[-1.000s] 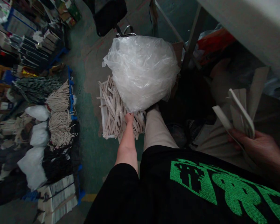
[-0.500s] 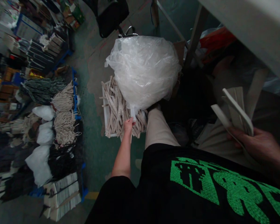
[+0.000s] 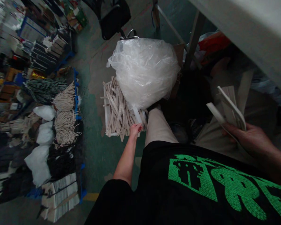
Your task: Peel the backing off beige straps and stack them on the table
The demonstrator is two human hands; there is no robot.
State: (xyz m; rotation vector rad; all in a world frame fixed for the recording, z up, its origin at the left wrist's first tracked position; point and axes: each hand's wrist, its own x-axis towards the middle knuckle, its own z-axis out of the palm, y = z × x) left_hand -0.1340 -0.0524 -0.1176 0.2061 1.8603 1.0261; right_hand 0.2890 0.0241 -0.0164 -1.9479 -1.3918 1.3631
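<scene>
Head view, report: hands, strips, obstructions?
Left hand pinching whitish strip at edge of plastic bag. Right hand gripping beige bands. Bag hides part of white bin of beige strips.

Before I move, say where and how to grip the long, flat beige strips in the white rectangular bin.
Probably pinch the beige strips by their loose ends, from the person's side: several overhang the near rim of the white bin, while the bulky translucent plastic bag hides the far right.

- Bag (image 3: 145,72) hides some strips (image 3: 117,109)
- Bench (image 3: 255,34) cut off by top and right edges
- Chair (image 3: 114,20) cut off at top
- Far-left piles (image 3: 21,125) blurred
</scene>
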